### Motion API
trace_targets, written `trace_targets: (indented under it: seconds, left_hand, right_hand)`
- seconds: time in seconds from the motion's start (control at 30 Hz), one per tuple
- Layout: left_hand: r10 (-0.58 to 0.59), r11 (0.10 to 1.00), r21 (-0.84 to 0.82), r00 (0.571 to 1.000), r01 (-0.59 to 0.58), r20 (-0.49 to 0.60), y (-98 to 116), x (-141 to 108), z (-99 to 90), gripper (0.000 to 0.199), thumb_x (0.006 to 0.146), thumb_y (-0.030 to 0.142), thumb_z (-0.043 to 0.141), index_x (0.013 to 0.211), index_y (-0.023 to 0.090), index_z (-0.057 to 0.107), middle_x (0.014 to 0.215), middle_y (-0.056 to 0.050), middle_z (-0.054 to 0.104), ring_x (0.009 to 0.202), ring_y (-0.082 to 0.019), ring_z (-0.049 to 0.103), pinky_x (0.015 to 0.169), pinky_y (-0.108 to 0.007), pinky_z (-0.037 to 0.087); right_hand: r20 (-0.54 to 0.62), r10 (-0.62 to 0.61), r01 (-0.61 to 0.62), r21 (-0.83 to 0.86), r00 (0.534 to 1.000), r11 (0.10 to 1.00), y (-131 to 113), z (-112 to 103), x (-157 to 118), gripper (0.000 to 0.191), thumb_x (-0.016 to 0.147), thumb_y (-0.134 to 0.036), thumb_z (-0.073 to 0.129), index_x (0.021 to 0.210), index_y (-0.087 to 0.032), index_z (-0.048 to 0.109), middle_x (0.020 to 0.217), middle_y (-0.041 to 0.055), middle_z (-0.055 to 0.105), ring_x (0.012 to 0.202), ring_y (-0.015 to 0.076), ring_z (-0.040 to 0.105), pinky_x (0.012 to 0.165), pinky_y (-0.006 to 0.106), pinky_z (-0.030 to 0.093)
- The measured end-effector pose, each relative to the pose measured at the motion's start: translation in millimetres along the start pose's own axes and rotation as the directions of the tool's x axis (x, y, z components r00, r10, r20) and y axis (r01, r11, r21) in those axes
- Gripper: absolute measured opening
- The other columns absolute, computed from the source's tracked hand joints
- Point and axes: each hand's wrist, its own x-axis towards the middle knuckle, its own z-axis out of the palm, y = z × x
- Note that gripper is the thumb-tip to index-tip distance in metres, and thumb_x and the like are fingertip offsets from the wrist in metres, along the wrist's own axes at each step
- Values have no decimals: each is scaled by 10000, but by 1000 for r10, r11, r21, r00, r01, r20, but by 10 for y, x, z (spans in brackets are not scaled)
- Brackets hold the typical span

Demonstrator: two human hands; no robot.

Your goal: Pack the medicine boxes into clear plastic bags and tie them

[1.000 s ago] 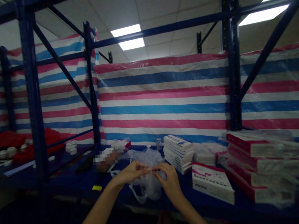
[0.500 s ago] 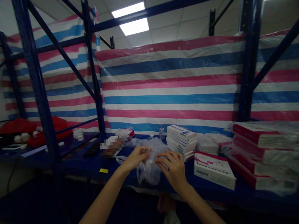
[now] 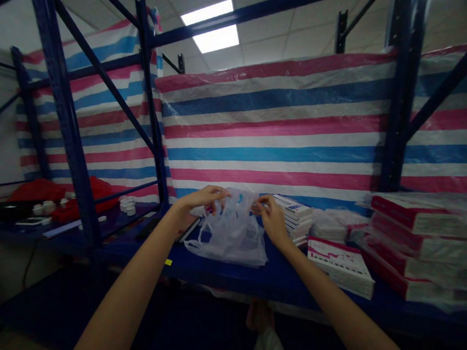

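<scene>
A thin translucent white plastic bag hangs between my hands, its lower edge resting on the blue shelf. With curled fingers my left hand grips the bag's upper left part. At the upper right, my right hand pinches the bag's edge. The bag's loop handles spread out at its lower left. Just behind my right hand is a stack of thin white boxes, partly covered by the hand. To the right of that lies a white and pink box.
Boxes in clear plastic are piled at the right. Several white jars and a red bag sit on the left shelf. A blue upright post stands at the left; striped sheeting hangs behind.
The crumpled bag is now raised and spread out between my hands. Both hands have moved up and apart, the left one leftward. The view has shifted slightly.
</scene>
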Motion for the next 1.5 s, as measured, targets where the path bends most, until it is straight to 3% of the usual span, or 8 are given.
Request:
trace_targets:
  seconds: [0.23, 0.57, 0.73, 0.87, 0.97, 1.1, 1.33, 1.5]
  left_hand:
    - [-84, 995, 40, 991, 89, -106, -309, 56, -524, 239, 695, 323, 633, 832, 132, 674, 581, -41, 613, 375, -89, 433, 387, -209, 256]
    - [106, 992, 83, 984, -95, -141, -270, 142, -338, 560, 766, 298, 572, 1264, 124, 384, 542, 47, 498, 366, -35, 301, 380, -180, 208]
    - [-118, 993, -8, 992, 118, 50, -547, -59, -20, 501, 770, 467, 535, 1138, 130, 487, 631, -19, 592, 385, -71, 413, 389, -193, 270]
    - [-376, 914, -33, 876, 404, 303, -760, -254, 165, 512, 776, 588, 428, 887, 120, 603, 616, -74, 627, 398, -126, 501, 380, -205, 280]
    - [-414, 879, -120, 864, 461, 285, -871, -301, 219, 452, 738, 560, 512, 818, 126, 606, 612, -72, 627, 405, -139, 524, 402, -218, 325]
    - [-301, 930, -180, 944, 322, 134, -988, -278, 308, 406, 712, 459, 598, 986, 168, 532, 740, -52, 648, 423, -122, 547, 428, -209, 348]
    - [-284, 953, -89, 955, 291, 84, -1202, -248, 451, 568, 671, 514, 615, 1098, 160, 496, 754, -48, 635, 456, -146, 566, 454, -229, 386]
    - [-492, 861, -261, 844, 436, -214, -1323, 109, 331, 581, 820, 597, 287, 809, 98, 586, 509, -53, 565, 415, -150, 511, 451, -240, 360]
  right_hand:
    - [-35, -86, 78, -195, 996, 978, 404, -53, -32, 186, 860, -362, 419, 911, -190, 469, 882, 65, 598, 823, 183, 606, 751, 341, 486]
    - [55, -347, 337, -413, 936, 846, 587, -168, -232, 105, 862, -240, 411, 907, -199, 496, 1001, 75, 569, 971, 181, 535, 840, 324, 426]
    - [322, -134, 316, -620, 937, 718, 584, -232, -418, 152, 863, -245, 392, 940, -198, 515, 905, 49, 611, 831, 175, 588, 719, 275, 421]
    - [533, 92, 397, -723, 841, 566, 522, -270, -533, 151, 830, -226, 419, 895, -208, 555, 827, 33, 626, 742, 171, 587, 650, 257, 391]
    - [631, 90, 458, -647, 771, 609, 458, -307, -549, 143, 792, -205, 452, 845, -211, 585, 915, 43, 613, 910, 196, 543, 725, 272, 395]
    - [631, 69, 333, -496, 773, 802, 382, -393, -436, 181, 756, -190, 455, 831, -226, 616, 1002, 24, 600, 977, 187, 516, 838, 317, 383]
    - [193, 98, 5, -472, 976, 882, 630, -212, 201, 316, 785, -223, 384, 1052, -187, 549, 1122, 69, 565, 1023, 198, 508, 839, 320, 396]
    - [165, 453, -265, -621, 876, 738, 1008, 165, 583, 330, 853, -246, 367, 1110, -117, 528, 1123, 177, 559, 1072, 254, 500, 885, 361, 363]
